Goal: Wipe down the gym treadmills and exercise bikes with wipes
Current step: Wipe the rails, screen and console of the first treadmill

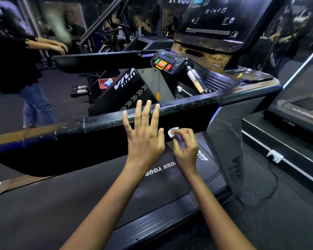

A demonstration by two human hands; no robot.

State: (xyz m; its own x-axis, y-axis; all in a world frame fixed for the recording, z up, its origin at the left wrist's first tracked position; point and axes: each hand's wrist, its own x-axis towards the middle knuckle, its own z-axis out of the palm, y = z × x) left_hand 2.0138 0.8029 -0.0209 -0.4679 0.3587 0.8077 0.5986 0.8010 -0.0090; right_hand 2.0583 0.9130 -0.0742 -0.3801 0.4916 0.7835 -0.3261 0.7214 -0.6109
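Head view: the right hand (185,150) pinches a small white wipe (173,132) between thumb and fingertips, its grip curled round the crumpled wad, just in front of the dark side panel below the near handrail (179,107) of the treadmill (224,127). Whether the wipe touches the panel cannot be told. The left hand (145,139) is spread, fingers straight and apart, fingertips reaching up over the rail; it holds nothing.

The wipe looks light, soft and limp, likely damp, so it should fold and bunch under any pressure and could slip out of a loose pinch. It would probably work better flattened under the fingers than balled up, with the hold taken at its bunched middle. The rail looks stiff, fixed and scuffed, a firm surface to press against.

Most of the wipe is hidden inside the fingers, so its full size and wetness are unclear. The belt (79,201) carries lettering partly covered by the arms. The console (165,63) with its red and green buttons is legible, but the screen (215,17) above is dim and cut off at the top. At the left a second person (16,65) is blurred, head cropped, hands on the far rail. A red tray (105,83) with something blue sits beyond, too small to identify.
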